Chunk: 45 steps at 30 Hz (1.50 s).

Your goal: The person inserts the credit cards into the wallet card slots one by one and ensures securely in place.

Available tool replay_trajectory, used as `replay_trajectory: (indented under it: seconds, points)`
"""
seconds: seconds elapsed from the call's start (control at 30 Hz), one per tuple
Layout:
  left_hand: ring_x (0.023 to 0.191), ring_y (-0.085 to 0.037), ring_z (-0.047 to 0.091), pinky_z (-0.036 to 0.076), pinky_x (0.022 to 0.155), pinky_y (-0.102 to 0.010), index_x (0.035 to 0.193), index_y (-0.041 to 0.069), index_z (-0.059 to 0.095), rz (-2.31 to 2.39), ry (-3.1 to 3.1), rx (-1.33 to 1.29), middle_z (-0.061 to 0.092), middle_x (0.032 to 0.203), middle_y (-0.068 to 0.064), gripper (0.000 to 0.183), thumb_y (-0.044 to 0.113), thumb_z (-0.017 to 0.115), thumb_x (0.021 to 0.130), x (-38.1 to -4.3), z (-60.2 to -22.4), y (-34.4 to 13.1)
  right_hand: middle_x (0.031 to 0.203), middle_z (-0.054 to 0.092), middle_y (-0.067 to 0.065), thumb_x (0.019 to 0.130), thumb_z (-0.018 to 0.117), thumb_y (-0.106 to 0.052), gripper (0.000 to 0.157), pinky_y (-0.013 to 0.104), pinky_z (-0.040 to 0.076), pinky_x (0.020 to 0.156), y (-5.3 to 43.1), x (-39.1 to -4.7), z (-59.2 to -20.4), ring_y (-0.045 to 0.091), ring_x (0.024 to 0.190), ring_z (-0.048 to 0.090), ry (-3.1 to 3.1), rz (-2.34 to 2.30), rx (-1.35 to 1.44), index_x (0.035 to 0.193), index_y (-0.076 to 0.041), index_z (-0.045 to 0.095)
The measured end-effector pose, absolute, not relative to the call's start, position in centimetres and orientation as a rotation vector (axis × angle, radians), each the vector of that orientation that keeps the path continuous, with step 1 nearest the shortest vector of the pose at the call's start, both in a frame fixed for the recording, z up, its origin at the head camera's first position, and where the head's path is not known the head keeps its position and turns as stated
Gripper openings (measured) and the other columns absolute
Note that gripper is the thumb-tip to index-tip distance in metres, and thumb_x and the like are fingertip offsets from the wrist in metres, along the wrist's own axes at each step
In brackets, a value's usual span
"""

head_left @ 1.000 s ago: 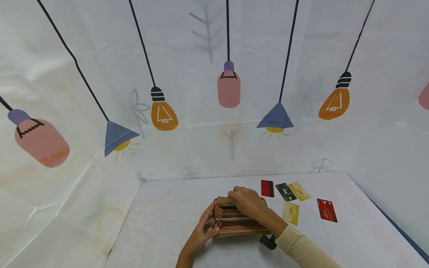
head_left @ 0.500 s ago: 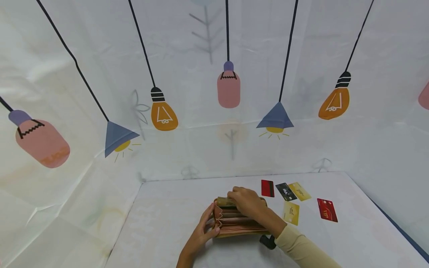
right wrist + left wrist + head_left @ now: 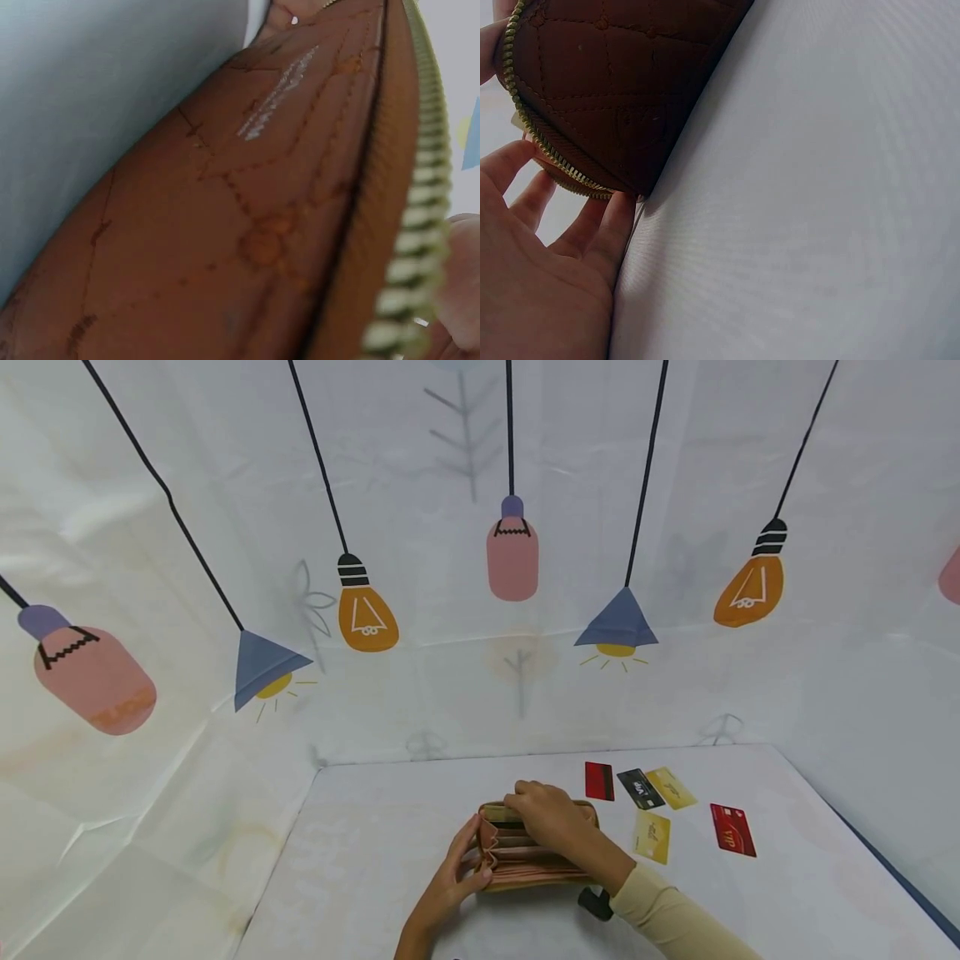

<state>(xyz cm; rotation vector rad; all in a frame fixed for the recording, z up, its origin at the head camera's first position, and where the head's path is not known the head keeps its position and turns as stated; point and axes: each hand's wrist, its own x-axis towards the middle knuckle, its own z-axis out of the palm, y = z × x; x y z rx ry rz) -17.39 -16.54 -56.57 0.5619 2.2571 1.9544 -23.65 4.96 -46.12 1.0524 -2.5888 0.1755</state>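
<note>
A brown zip-around wallet (image 3: 525,878) stands unzipped on the table, its pleated compartments facing up. My left hand (image 3: 444,885) grips its left end, thumb at the near edge and fingers along the side. The left wrist view shows these fingers (image 3: 615,221) against the brass zip and quilted leather. My right hand (image 3: 551,817) reaches over the far compartment with curled fingers at a gold card (image 3: 498,812), of which only a strip shows. Its fingertips are hidden. Quilted leather and zip fill most of the right wrist view, with part of my right hand (image 3: 461,281) behind the zip.
Right of the wallet lie a red card with a dark stripe (image 3: 599,781), a black card (image 3: 641,789), two gold cards (image 3: 671,788) and a red VIP card (image 3: 732,830). A small black object (image 3: 595,904) is by my right sleeve. A lamp-printed sheet hangs behind.
My right hand has shifted slightly left and down, and the gold card sits lower in the far compartment. The left hand stays at the wallet's end.
</note>
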Motion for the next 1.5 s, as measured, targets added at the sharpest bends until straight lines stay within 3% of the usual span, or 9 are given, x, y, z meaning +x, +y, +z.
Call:
replay_trajectory:
  seconds: [0.3,0.77,1.03,1.5]
  points:
    - [0.145,-0.040,0.030,0.042,0.109,-0.030,0.162,0.024,0.017,1.953,2.262,0.579,0.010,0.168,-0.011,0.077,0.012,0.061,0.099,-17.4,-56.6,-16.6,0.083,0.059,-0.004,0.087,0.074,-0.003,0.018,0.019,0.047,0.057,4.9,-23.7,-46.5,0.005,0.065,0.050,-2.571,0.168,1.072,0.097,-0.018,0.077]
    - [0.145,-0.039,0.029,0.041,0.109,-0.029,0.162,0.024,0.017,1.959,2.239,0.561,0.009,0.168,-0.011,0.078,0.012,0.061,0.099,-17.3,-56.3,-16.5,0.088,0.062,-0.002,0.083,0.079,-0.006,0.019,0.025,0.053,0.062,5.2,-23.9,-47.1,0.010,0.067,0.058,-2.459,0.078,1.226,0.097,-0.019,0.075]
    - [0.145,-0.042,0.028,0.041,0.110,-0.031,0.162,0.023,0.015,1.960,2.231,0.595,0.008,0.168,-0.013,0.078,0.012,0.060,0.099,-17.3,-56.4,-16.6,0.100,0.067,-0.003,0.082,0.082,-0.011,0.045,0.025,0.056,0.072,5.4,-23.7,-47.0,0.011,0.079,0.065,-2.424,-0.040,1.299,0.125,-0.022,0.070]
    - [0.146,-0.042,0.027,0.040,0.111,-0.029,0.162,0.021,0.015,1.971,2.208,0.623,0.007,0.168,-0.013,0.077,0.012,0.059,0.099,-17.3,-56.5,-16.7,0.105,0.068,-0.003,0.081,0.083,-0.010,0.060,0.028,0.057,0.079,5.6,-23.8,-47.9,0.013,0.087,0.066,-2.406,0.063,1.347,0.135,-0.024,0.063]
